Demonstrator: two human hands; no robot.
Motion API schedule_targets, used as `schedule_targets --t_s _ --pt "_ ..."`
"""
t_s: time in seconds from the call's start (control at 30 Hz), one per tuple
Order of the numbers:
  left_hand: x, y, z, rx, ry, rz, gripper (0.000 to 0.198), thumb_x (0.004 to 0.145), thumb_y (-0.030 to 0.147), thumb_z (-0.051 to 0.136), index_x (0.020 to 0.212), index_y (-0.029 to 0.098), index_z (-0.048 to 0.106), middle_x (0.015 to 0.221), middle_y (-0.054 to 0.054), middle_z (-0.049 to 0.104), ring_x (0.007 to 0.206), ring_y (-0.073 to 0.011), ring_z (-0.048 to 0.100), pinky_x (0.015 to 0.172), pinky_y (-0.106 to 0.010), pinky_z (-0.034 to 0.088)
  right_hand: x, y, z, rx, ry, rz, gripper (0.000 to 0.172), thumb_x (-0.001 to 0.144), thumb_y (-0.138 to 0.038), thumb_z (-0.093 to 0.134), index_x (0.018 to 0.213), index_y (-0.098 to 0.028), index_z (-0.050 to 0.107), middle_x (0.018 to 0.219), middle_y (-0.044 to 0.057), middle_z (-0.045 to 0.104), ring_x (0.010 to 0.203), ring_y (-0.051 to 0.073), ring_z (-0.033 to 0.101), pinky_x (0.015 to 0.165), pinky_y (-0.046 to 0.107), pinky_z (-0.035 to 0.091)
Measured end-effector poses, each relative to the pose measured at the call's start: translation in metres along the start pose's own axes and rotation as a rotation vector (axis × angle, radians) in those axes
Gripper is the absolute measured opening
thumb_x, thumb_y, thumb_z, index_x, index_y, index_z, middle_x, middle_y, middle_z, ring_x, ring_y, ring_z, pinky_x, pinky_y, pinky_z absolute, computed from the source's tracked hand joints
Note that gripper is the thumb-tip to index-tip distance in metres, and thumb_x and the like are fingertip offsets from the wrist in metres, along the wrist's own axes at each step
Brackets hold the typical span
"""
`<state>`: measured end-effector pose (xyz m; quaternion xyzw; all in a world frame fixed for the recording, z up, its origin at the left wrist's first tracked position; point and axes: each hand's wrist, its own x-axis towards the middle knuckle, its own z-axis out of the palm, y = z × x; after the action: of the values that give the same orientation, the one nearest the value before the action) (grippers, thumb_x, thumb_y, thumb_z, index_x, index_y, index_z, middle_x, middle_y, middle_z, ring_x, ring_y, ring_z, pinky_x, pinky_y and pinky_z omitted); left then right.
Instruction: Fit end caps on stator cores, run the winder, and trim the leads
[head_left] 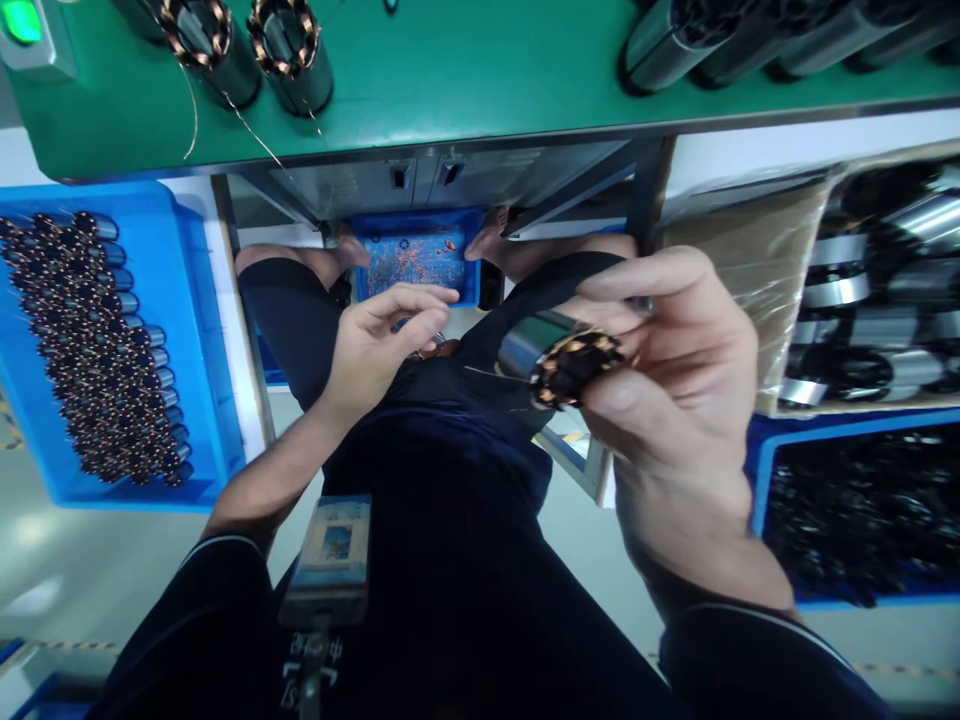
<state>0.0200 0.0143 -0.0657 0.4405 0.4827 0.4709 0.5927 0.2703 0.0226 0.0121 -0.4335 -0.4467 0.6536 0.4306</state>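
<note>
Beyond the fingers [660, 272] ran a green-topped workbench [480, 80], a grey metal cabinet [349, 183] under it; below the fingers spread a pale, glossy floor [45, 565].

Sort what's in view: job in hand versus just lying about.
Likely the job:
copper-wound cylinder in the right hand
similar wound cylinders on the green bench
blue tray of more, at left

Probably incidental:
worn badge
box with green light
blue bin with scraps

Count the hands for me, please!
2: the left hand, near the dark shorts, and the right hand, holding a copper-wound cylinder. No others show.
</note>
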Motion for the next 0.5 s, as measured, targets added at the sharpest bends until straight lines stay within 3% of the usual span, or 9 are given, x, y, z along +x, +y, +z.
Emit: schedule_targets --t_s 0.1,0.23,0.37,0.5 --pt "0.002 0.031 -0.009 0.113 -0.114 0.060 0.046 0.109 0.077 0.100 0.116 0.031 0.098 0.130 -0.009 0.096 0.119 -0.0275 0.093 0.081 -0.036 0.077 -0.002 0.003 -0.003 -0.080 -0.044 0.042 0.057 0.095 -0.056 0.115 0.143 -0.041 0.087 0.112 0.003 0.096 0.092 0.029 0.095 0.079 0.041 0.081" --pt "0.005 0.060 -0.016 0.215 -0.219 0.134 0.038 0.112 0.071 0.100 0.112 0.033 0.099 0.122 -0.008 0.096 0.109 -0.0254 0.092 0.083 -0.039 0.076 0.003 0.006 0.000 -0.082 -0.071 0.089 0.063 0.087 -0.051 0.123 0.138 -0.036 0.088 0.112 0.002 0.097 0.095 0.025 0.095 0.087 0.035 0.082" --pt "0.003 0.062 -0.015 0.201 -0.248 0.143 0.032 0.115 0.059 0.099 0.109 0.029 0.096 0.125 -0.009 0.094 0.112 -0.0251 0.090 0.077 -0.033 0.072 0.005 0.012 0.003 -0.082 -0.068 0.038 0.065 0.081 -0.036 0.127 0.136 -0.035 0.092 0.111 0.000 0.096 0.095 0.021 0.094 0.084 0.027 0.080" --pt "-0.008 0.042 -0.011 0.006 -0.255 0.022 0.032 0.122 0.055 0.089 0.112 0.025 0.090 0.141 -0.010 0.088 0.119 -0.0243 0.088 0.076 -0.028 0.073 0.003 0.023 0.005 -0.049 -0.047 0.010 0.063 0.084 -0.045 0.126 0.135 -0.034 0.090 0.117 0.003 0.097 0.100 0.023 0.095 0.078 0.028 0.079"
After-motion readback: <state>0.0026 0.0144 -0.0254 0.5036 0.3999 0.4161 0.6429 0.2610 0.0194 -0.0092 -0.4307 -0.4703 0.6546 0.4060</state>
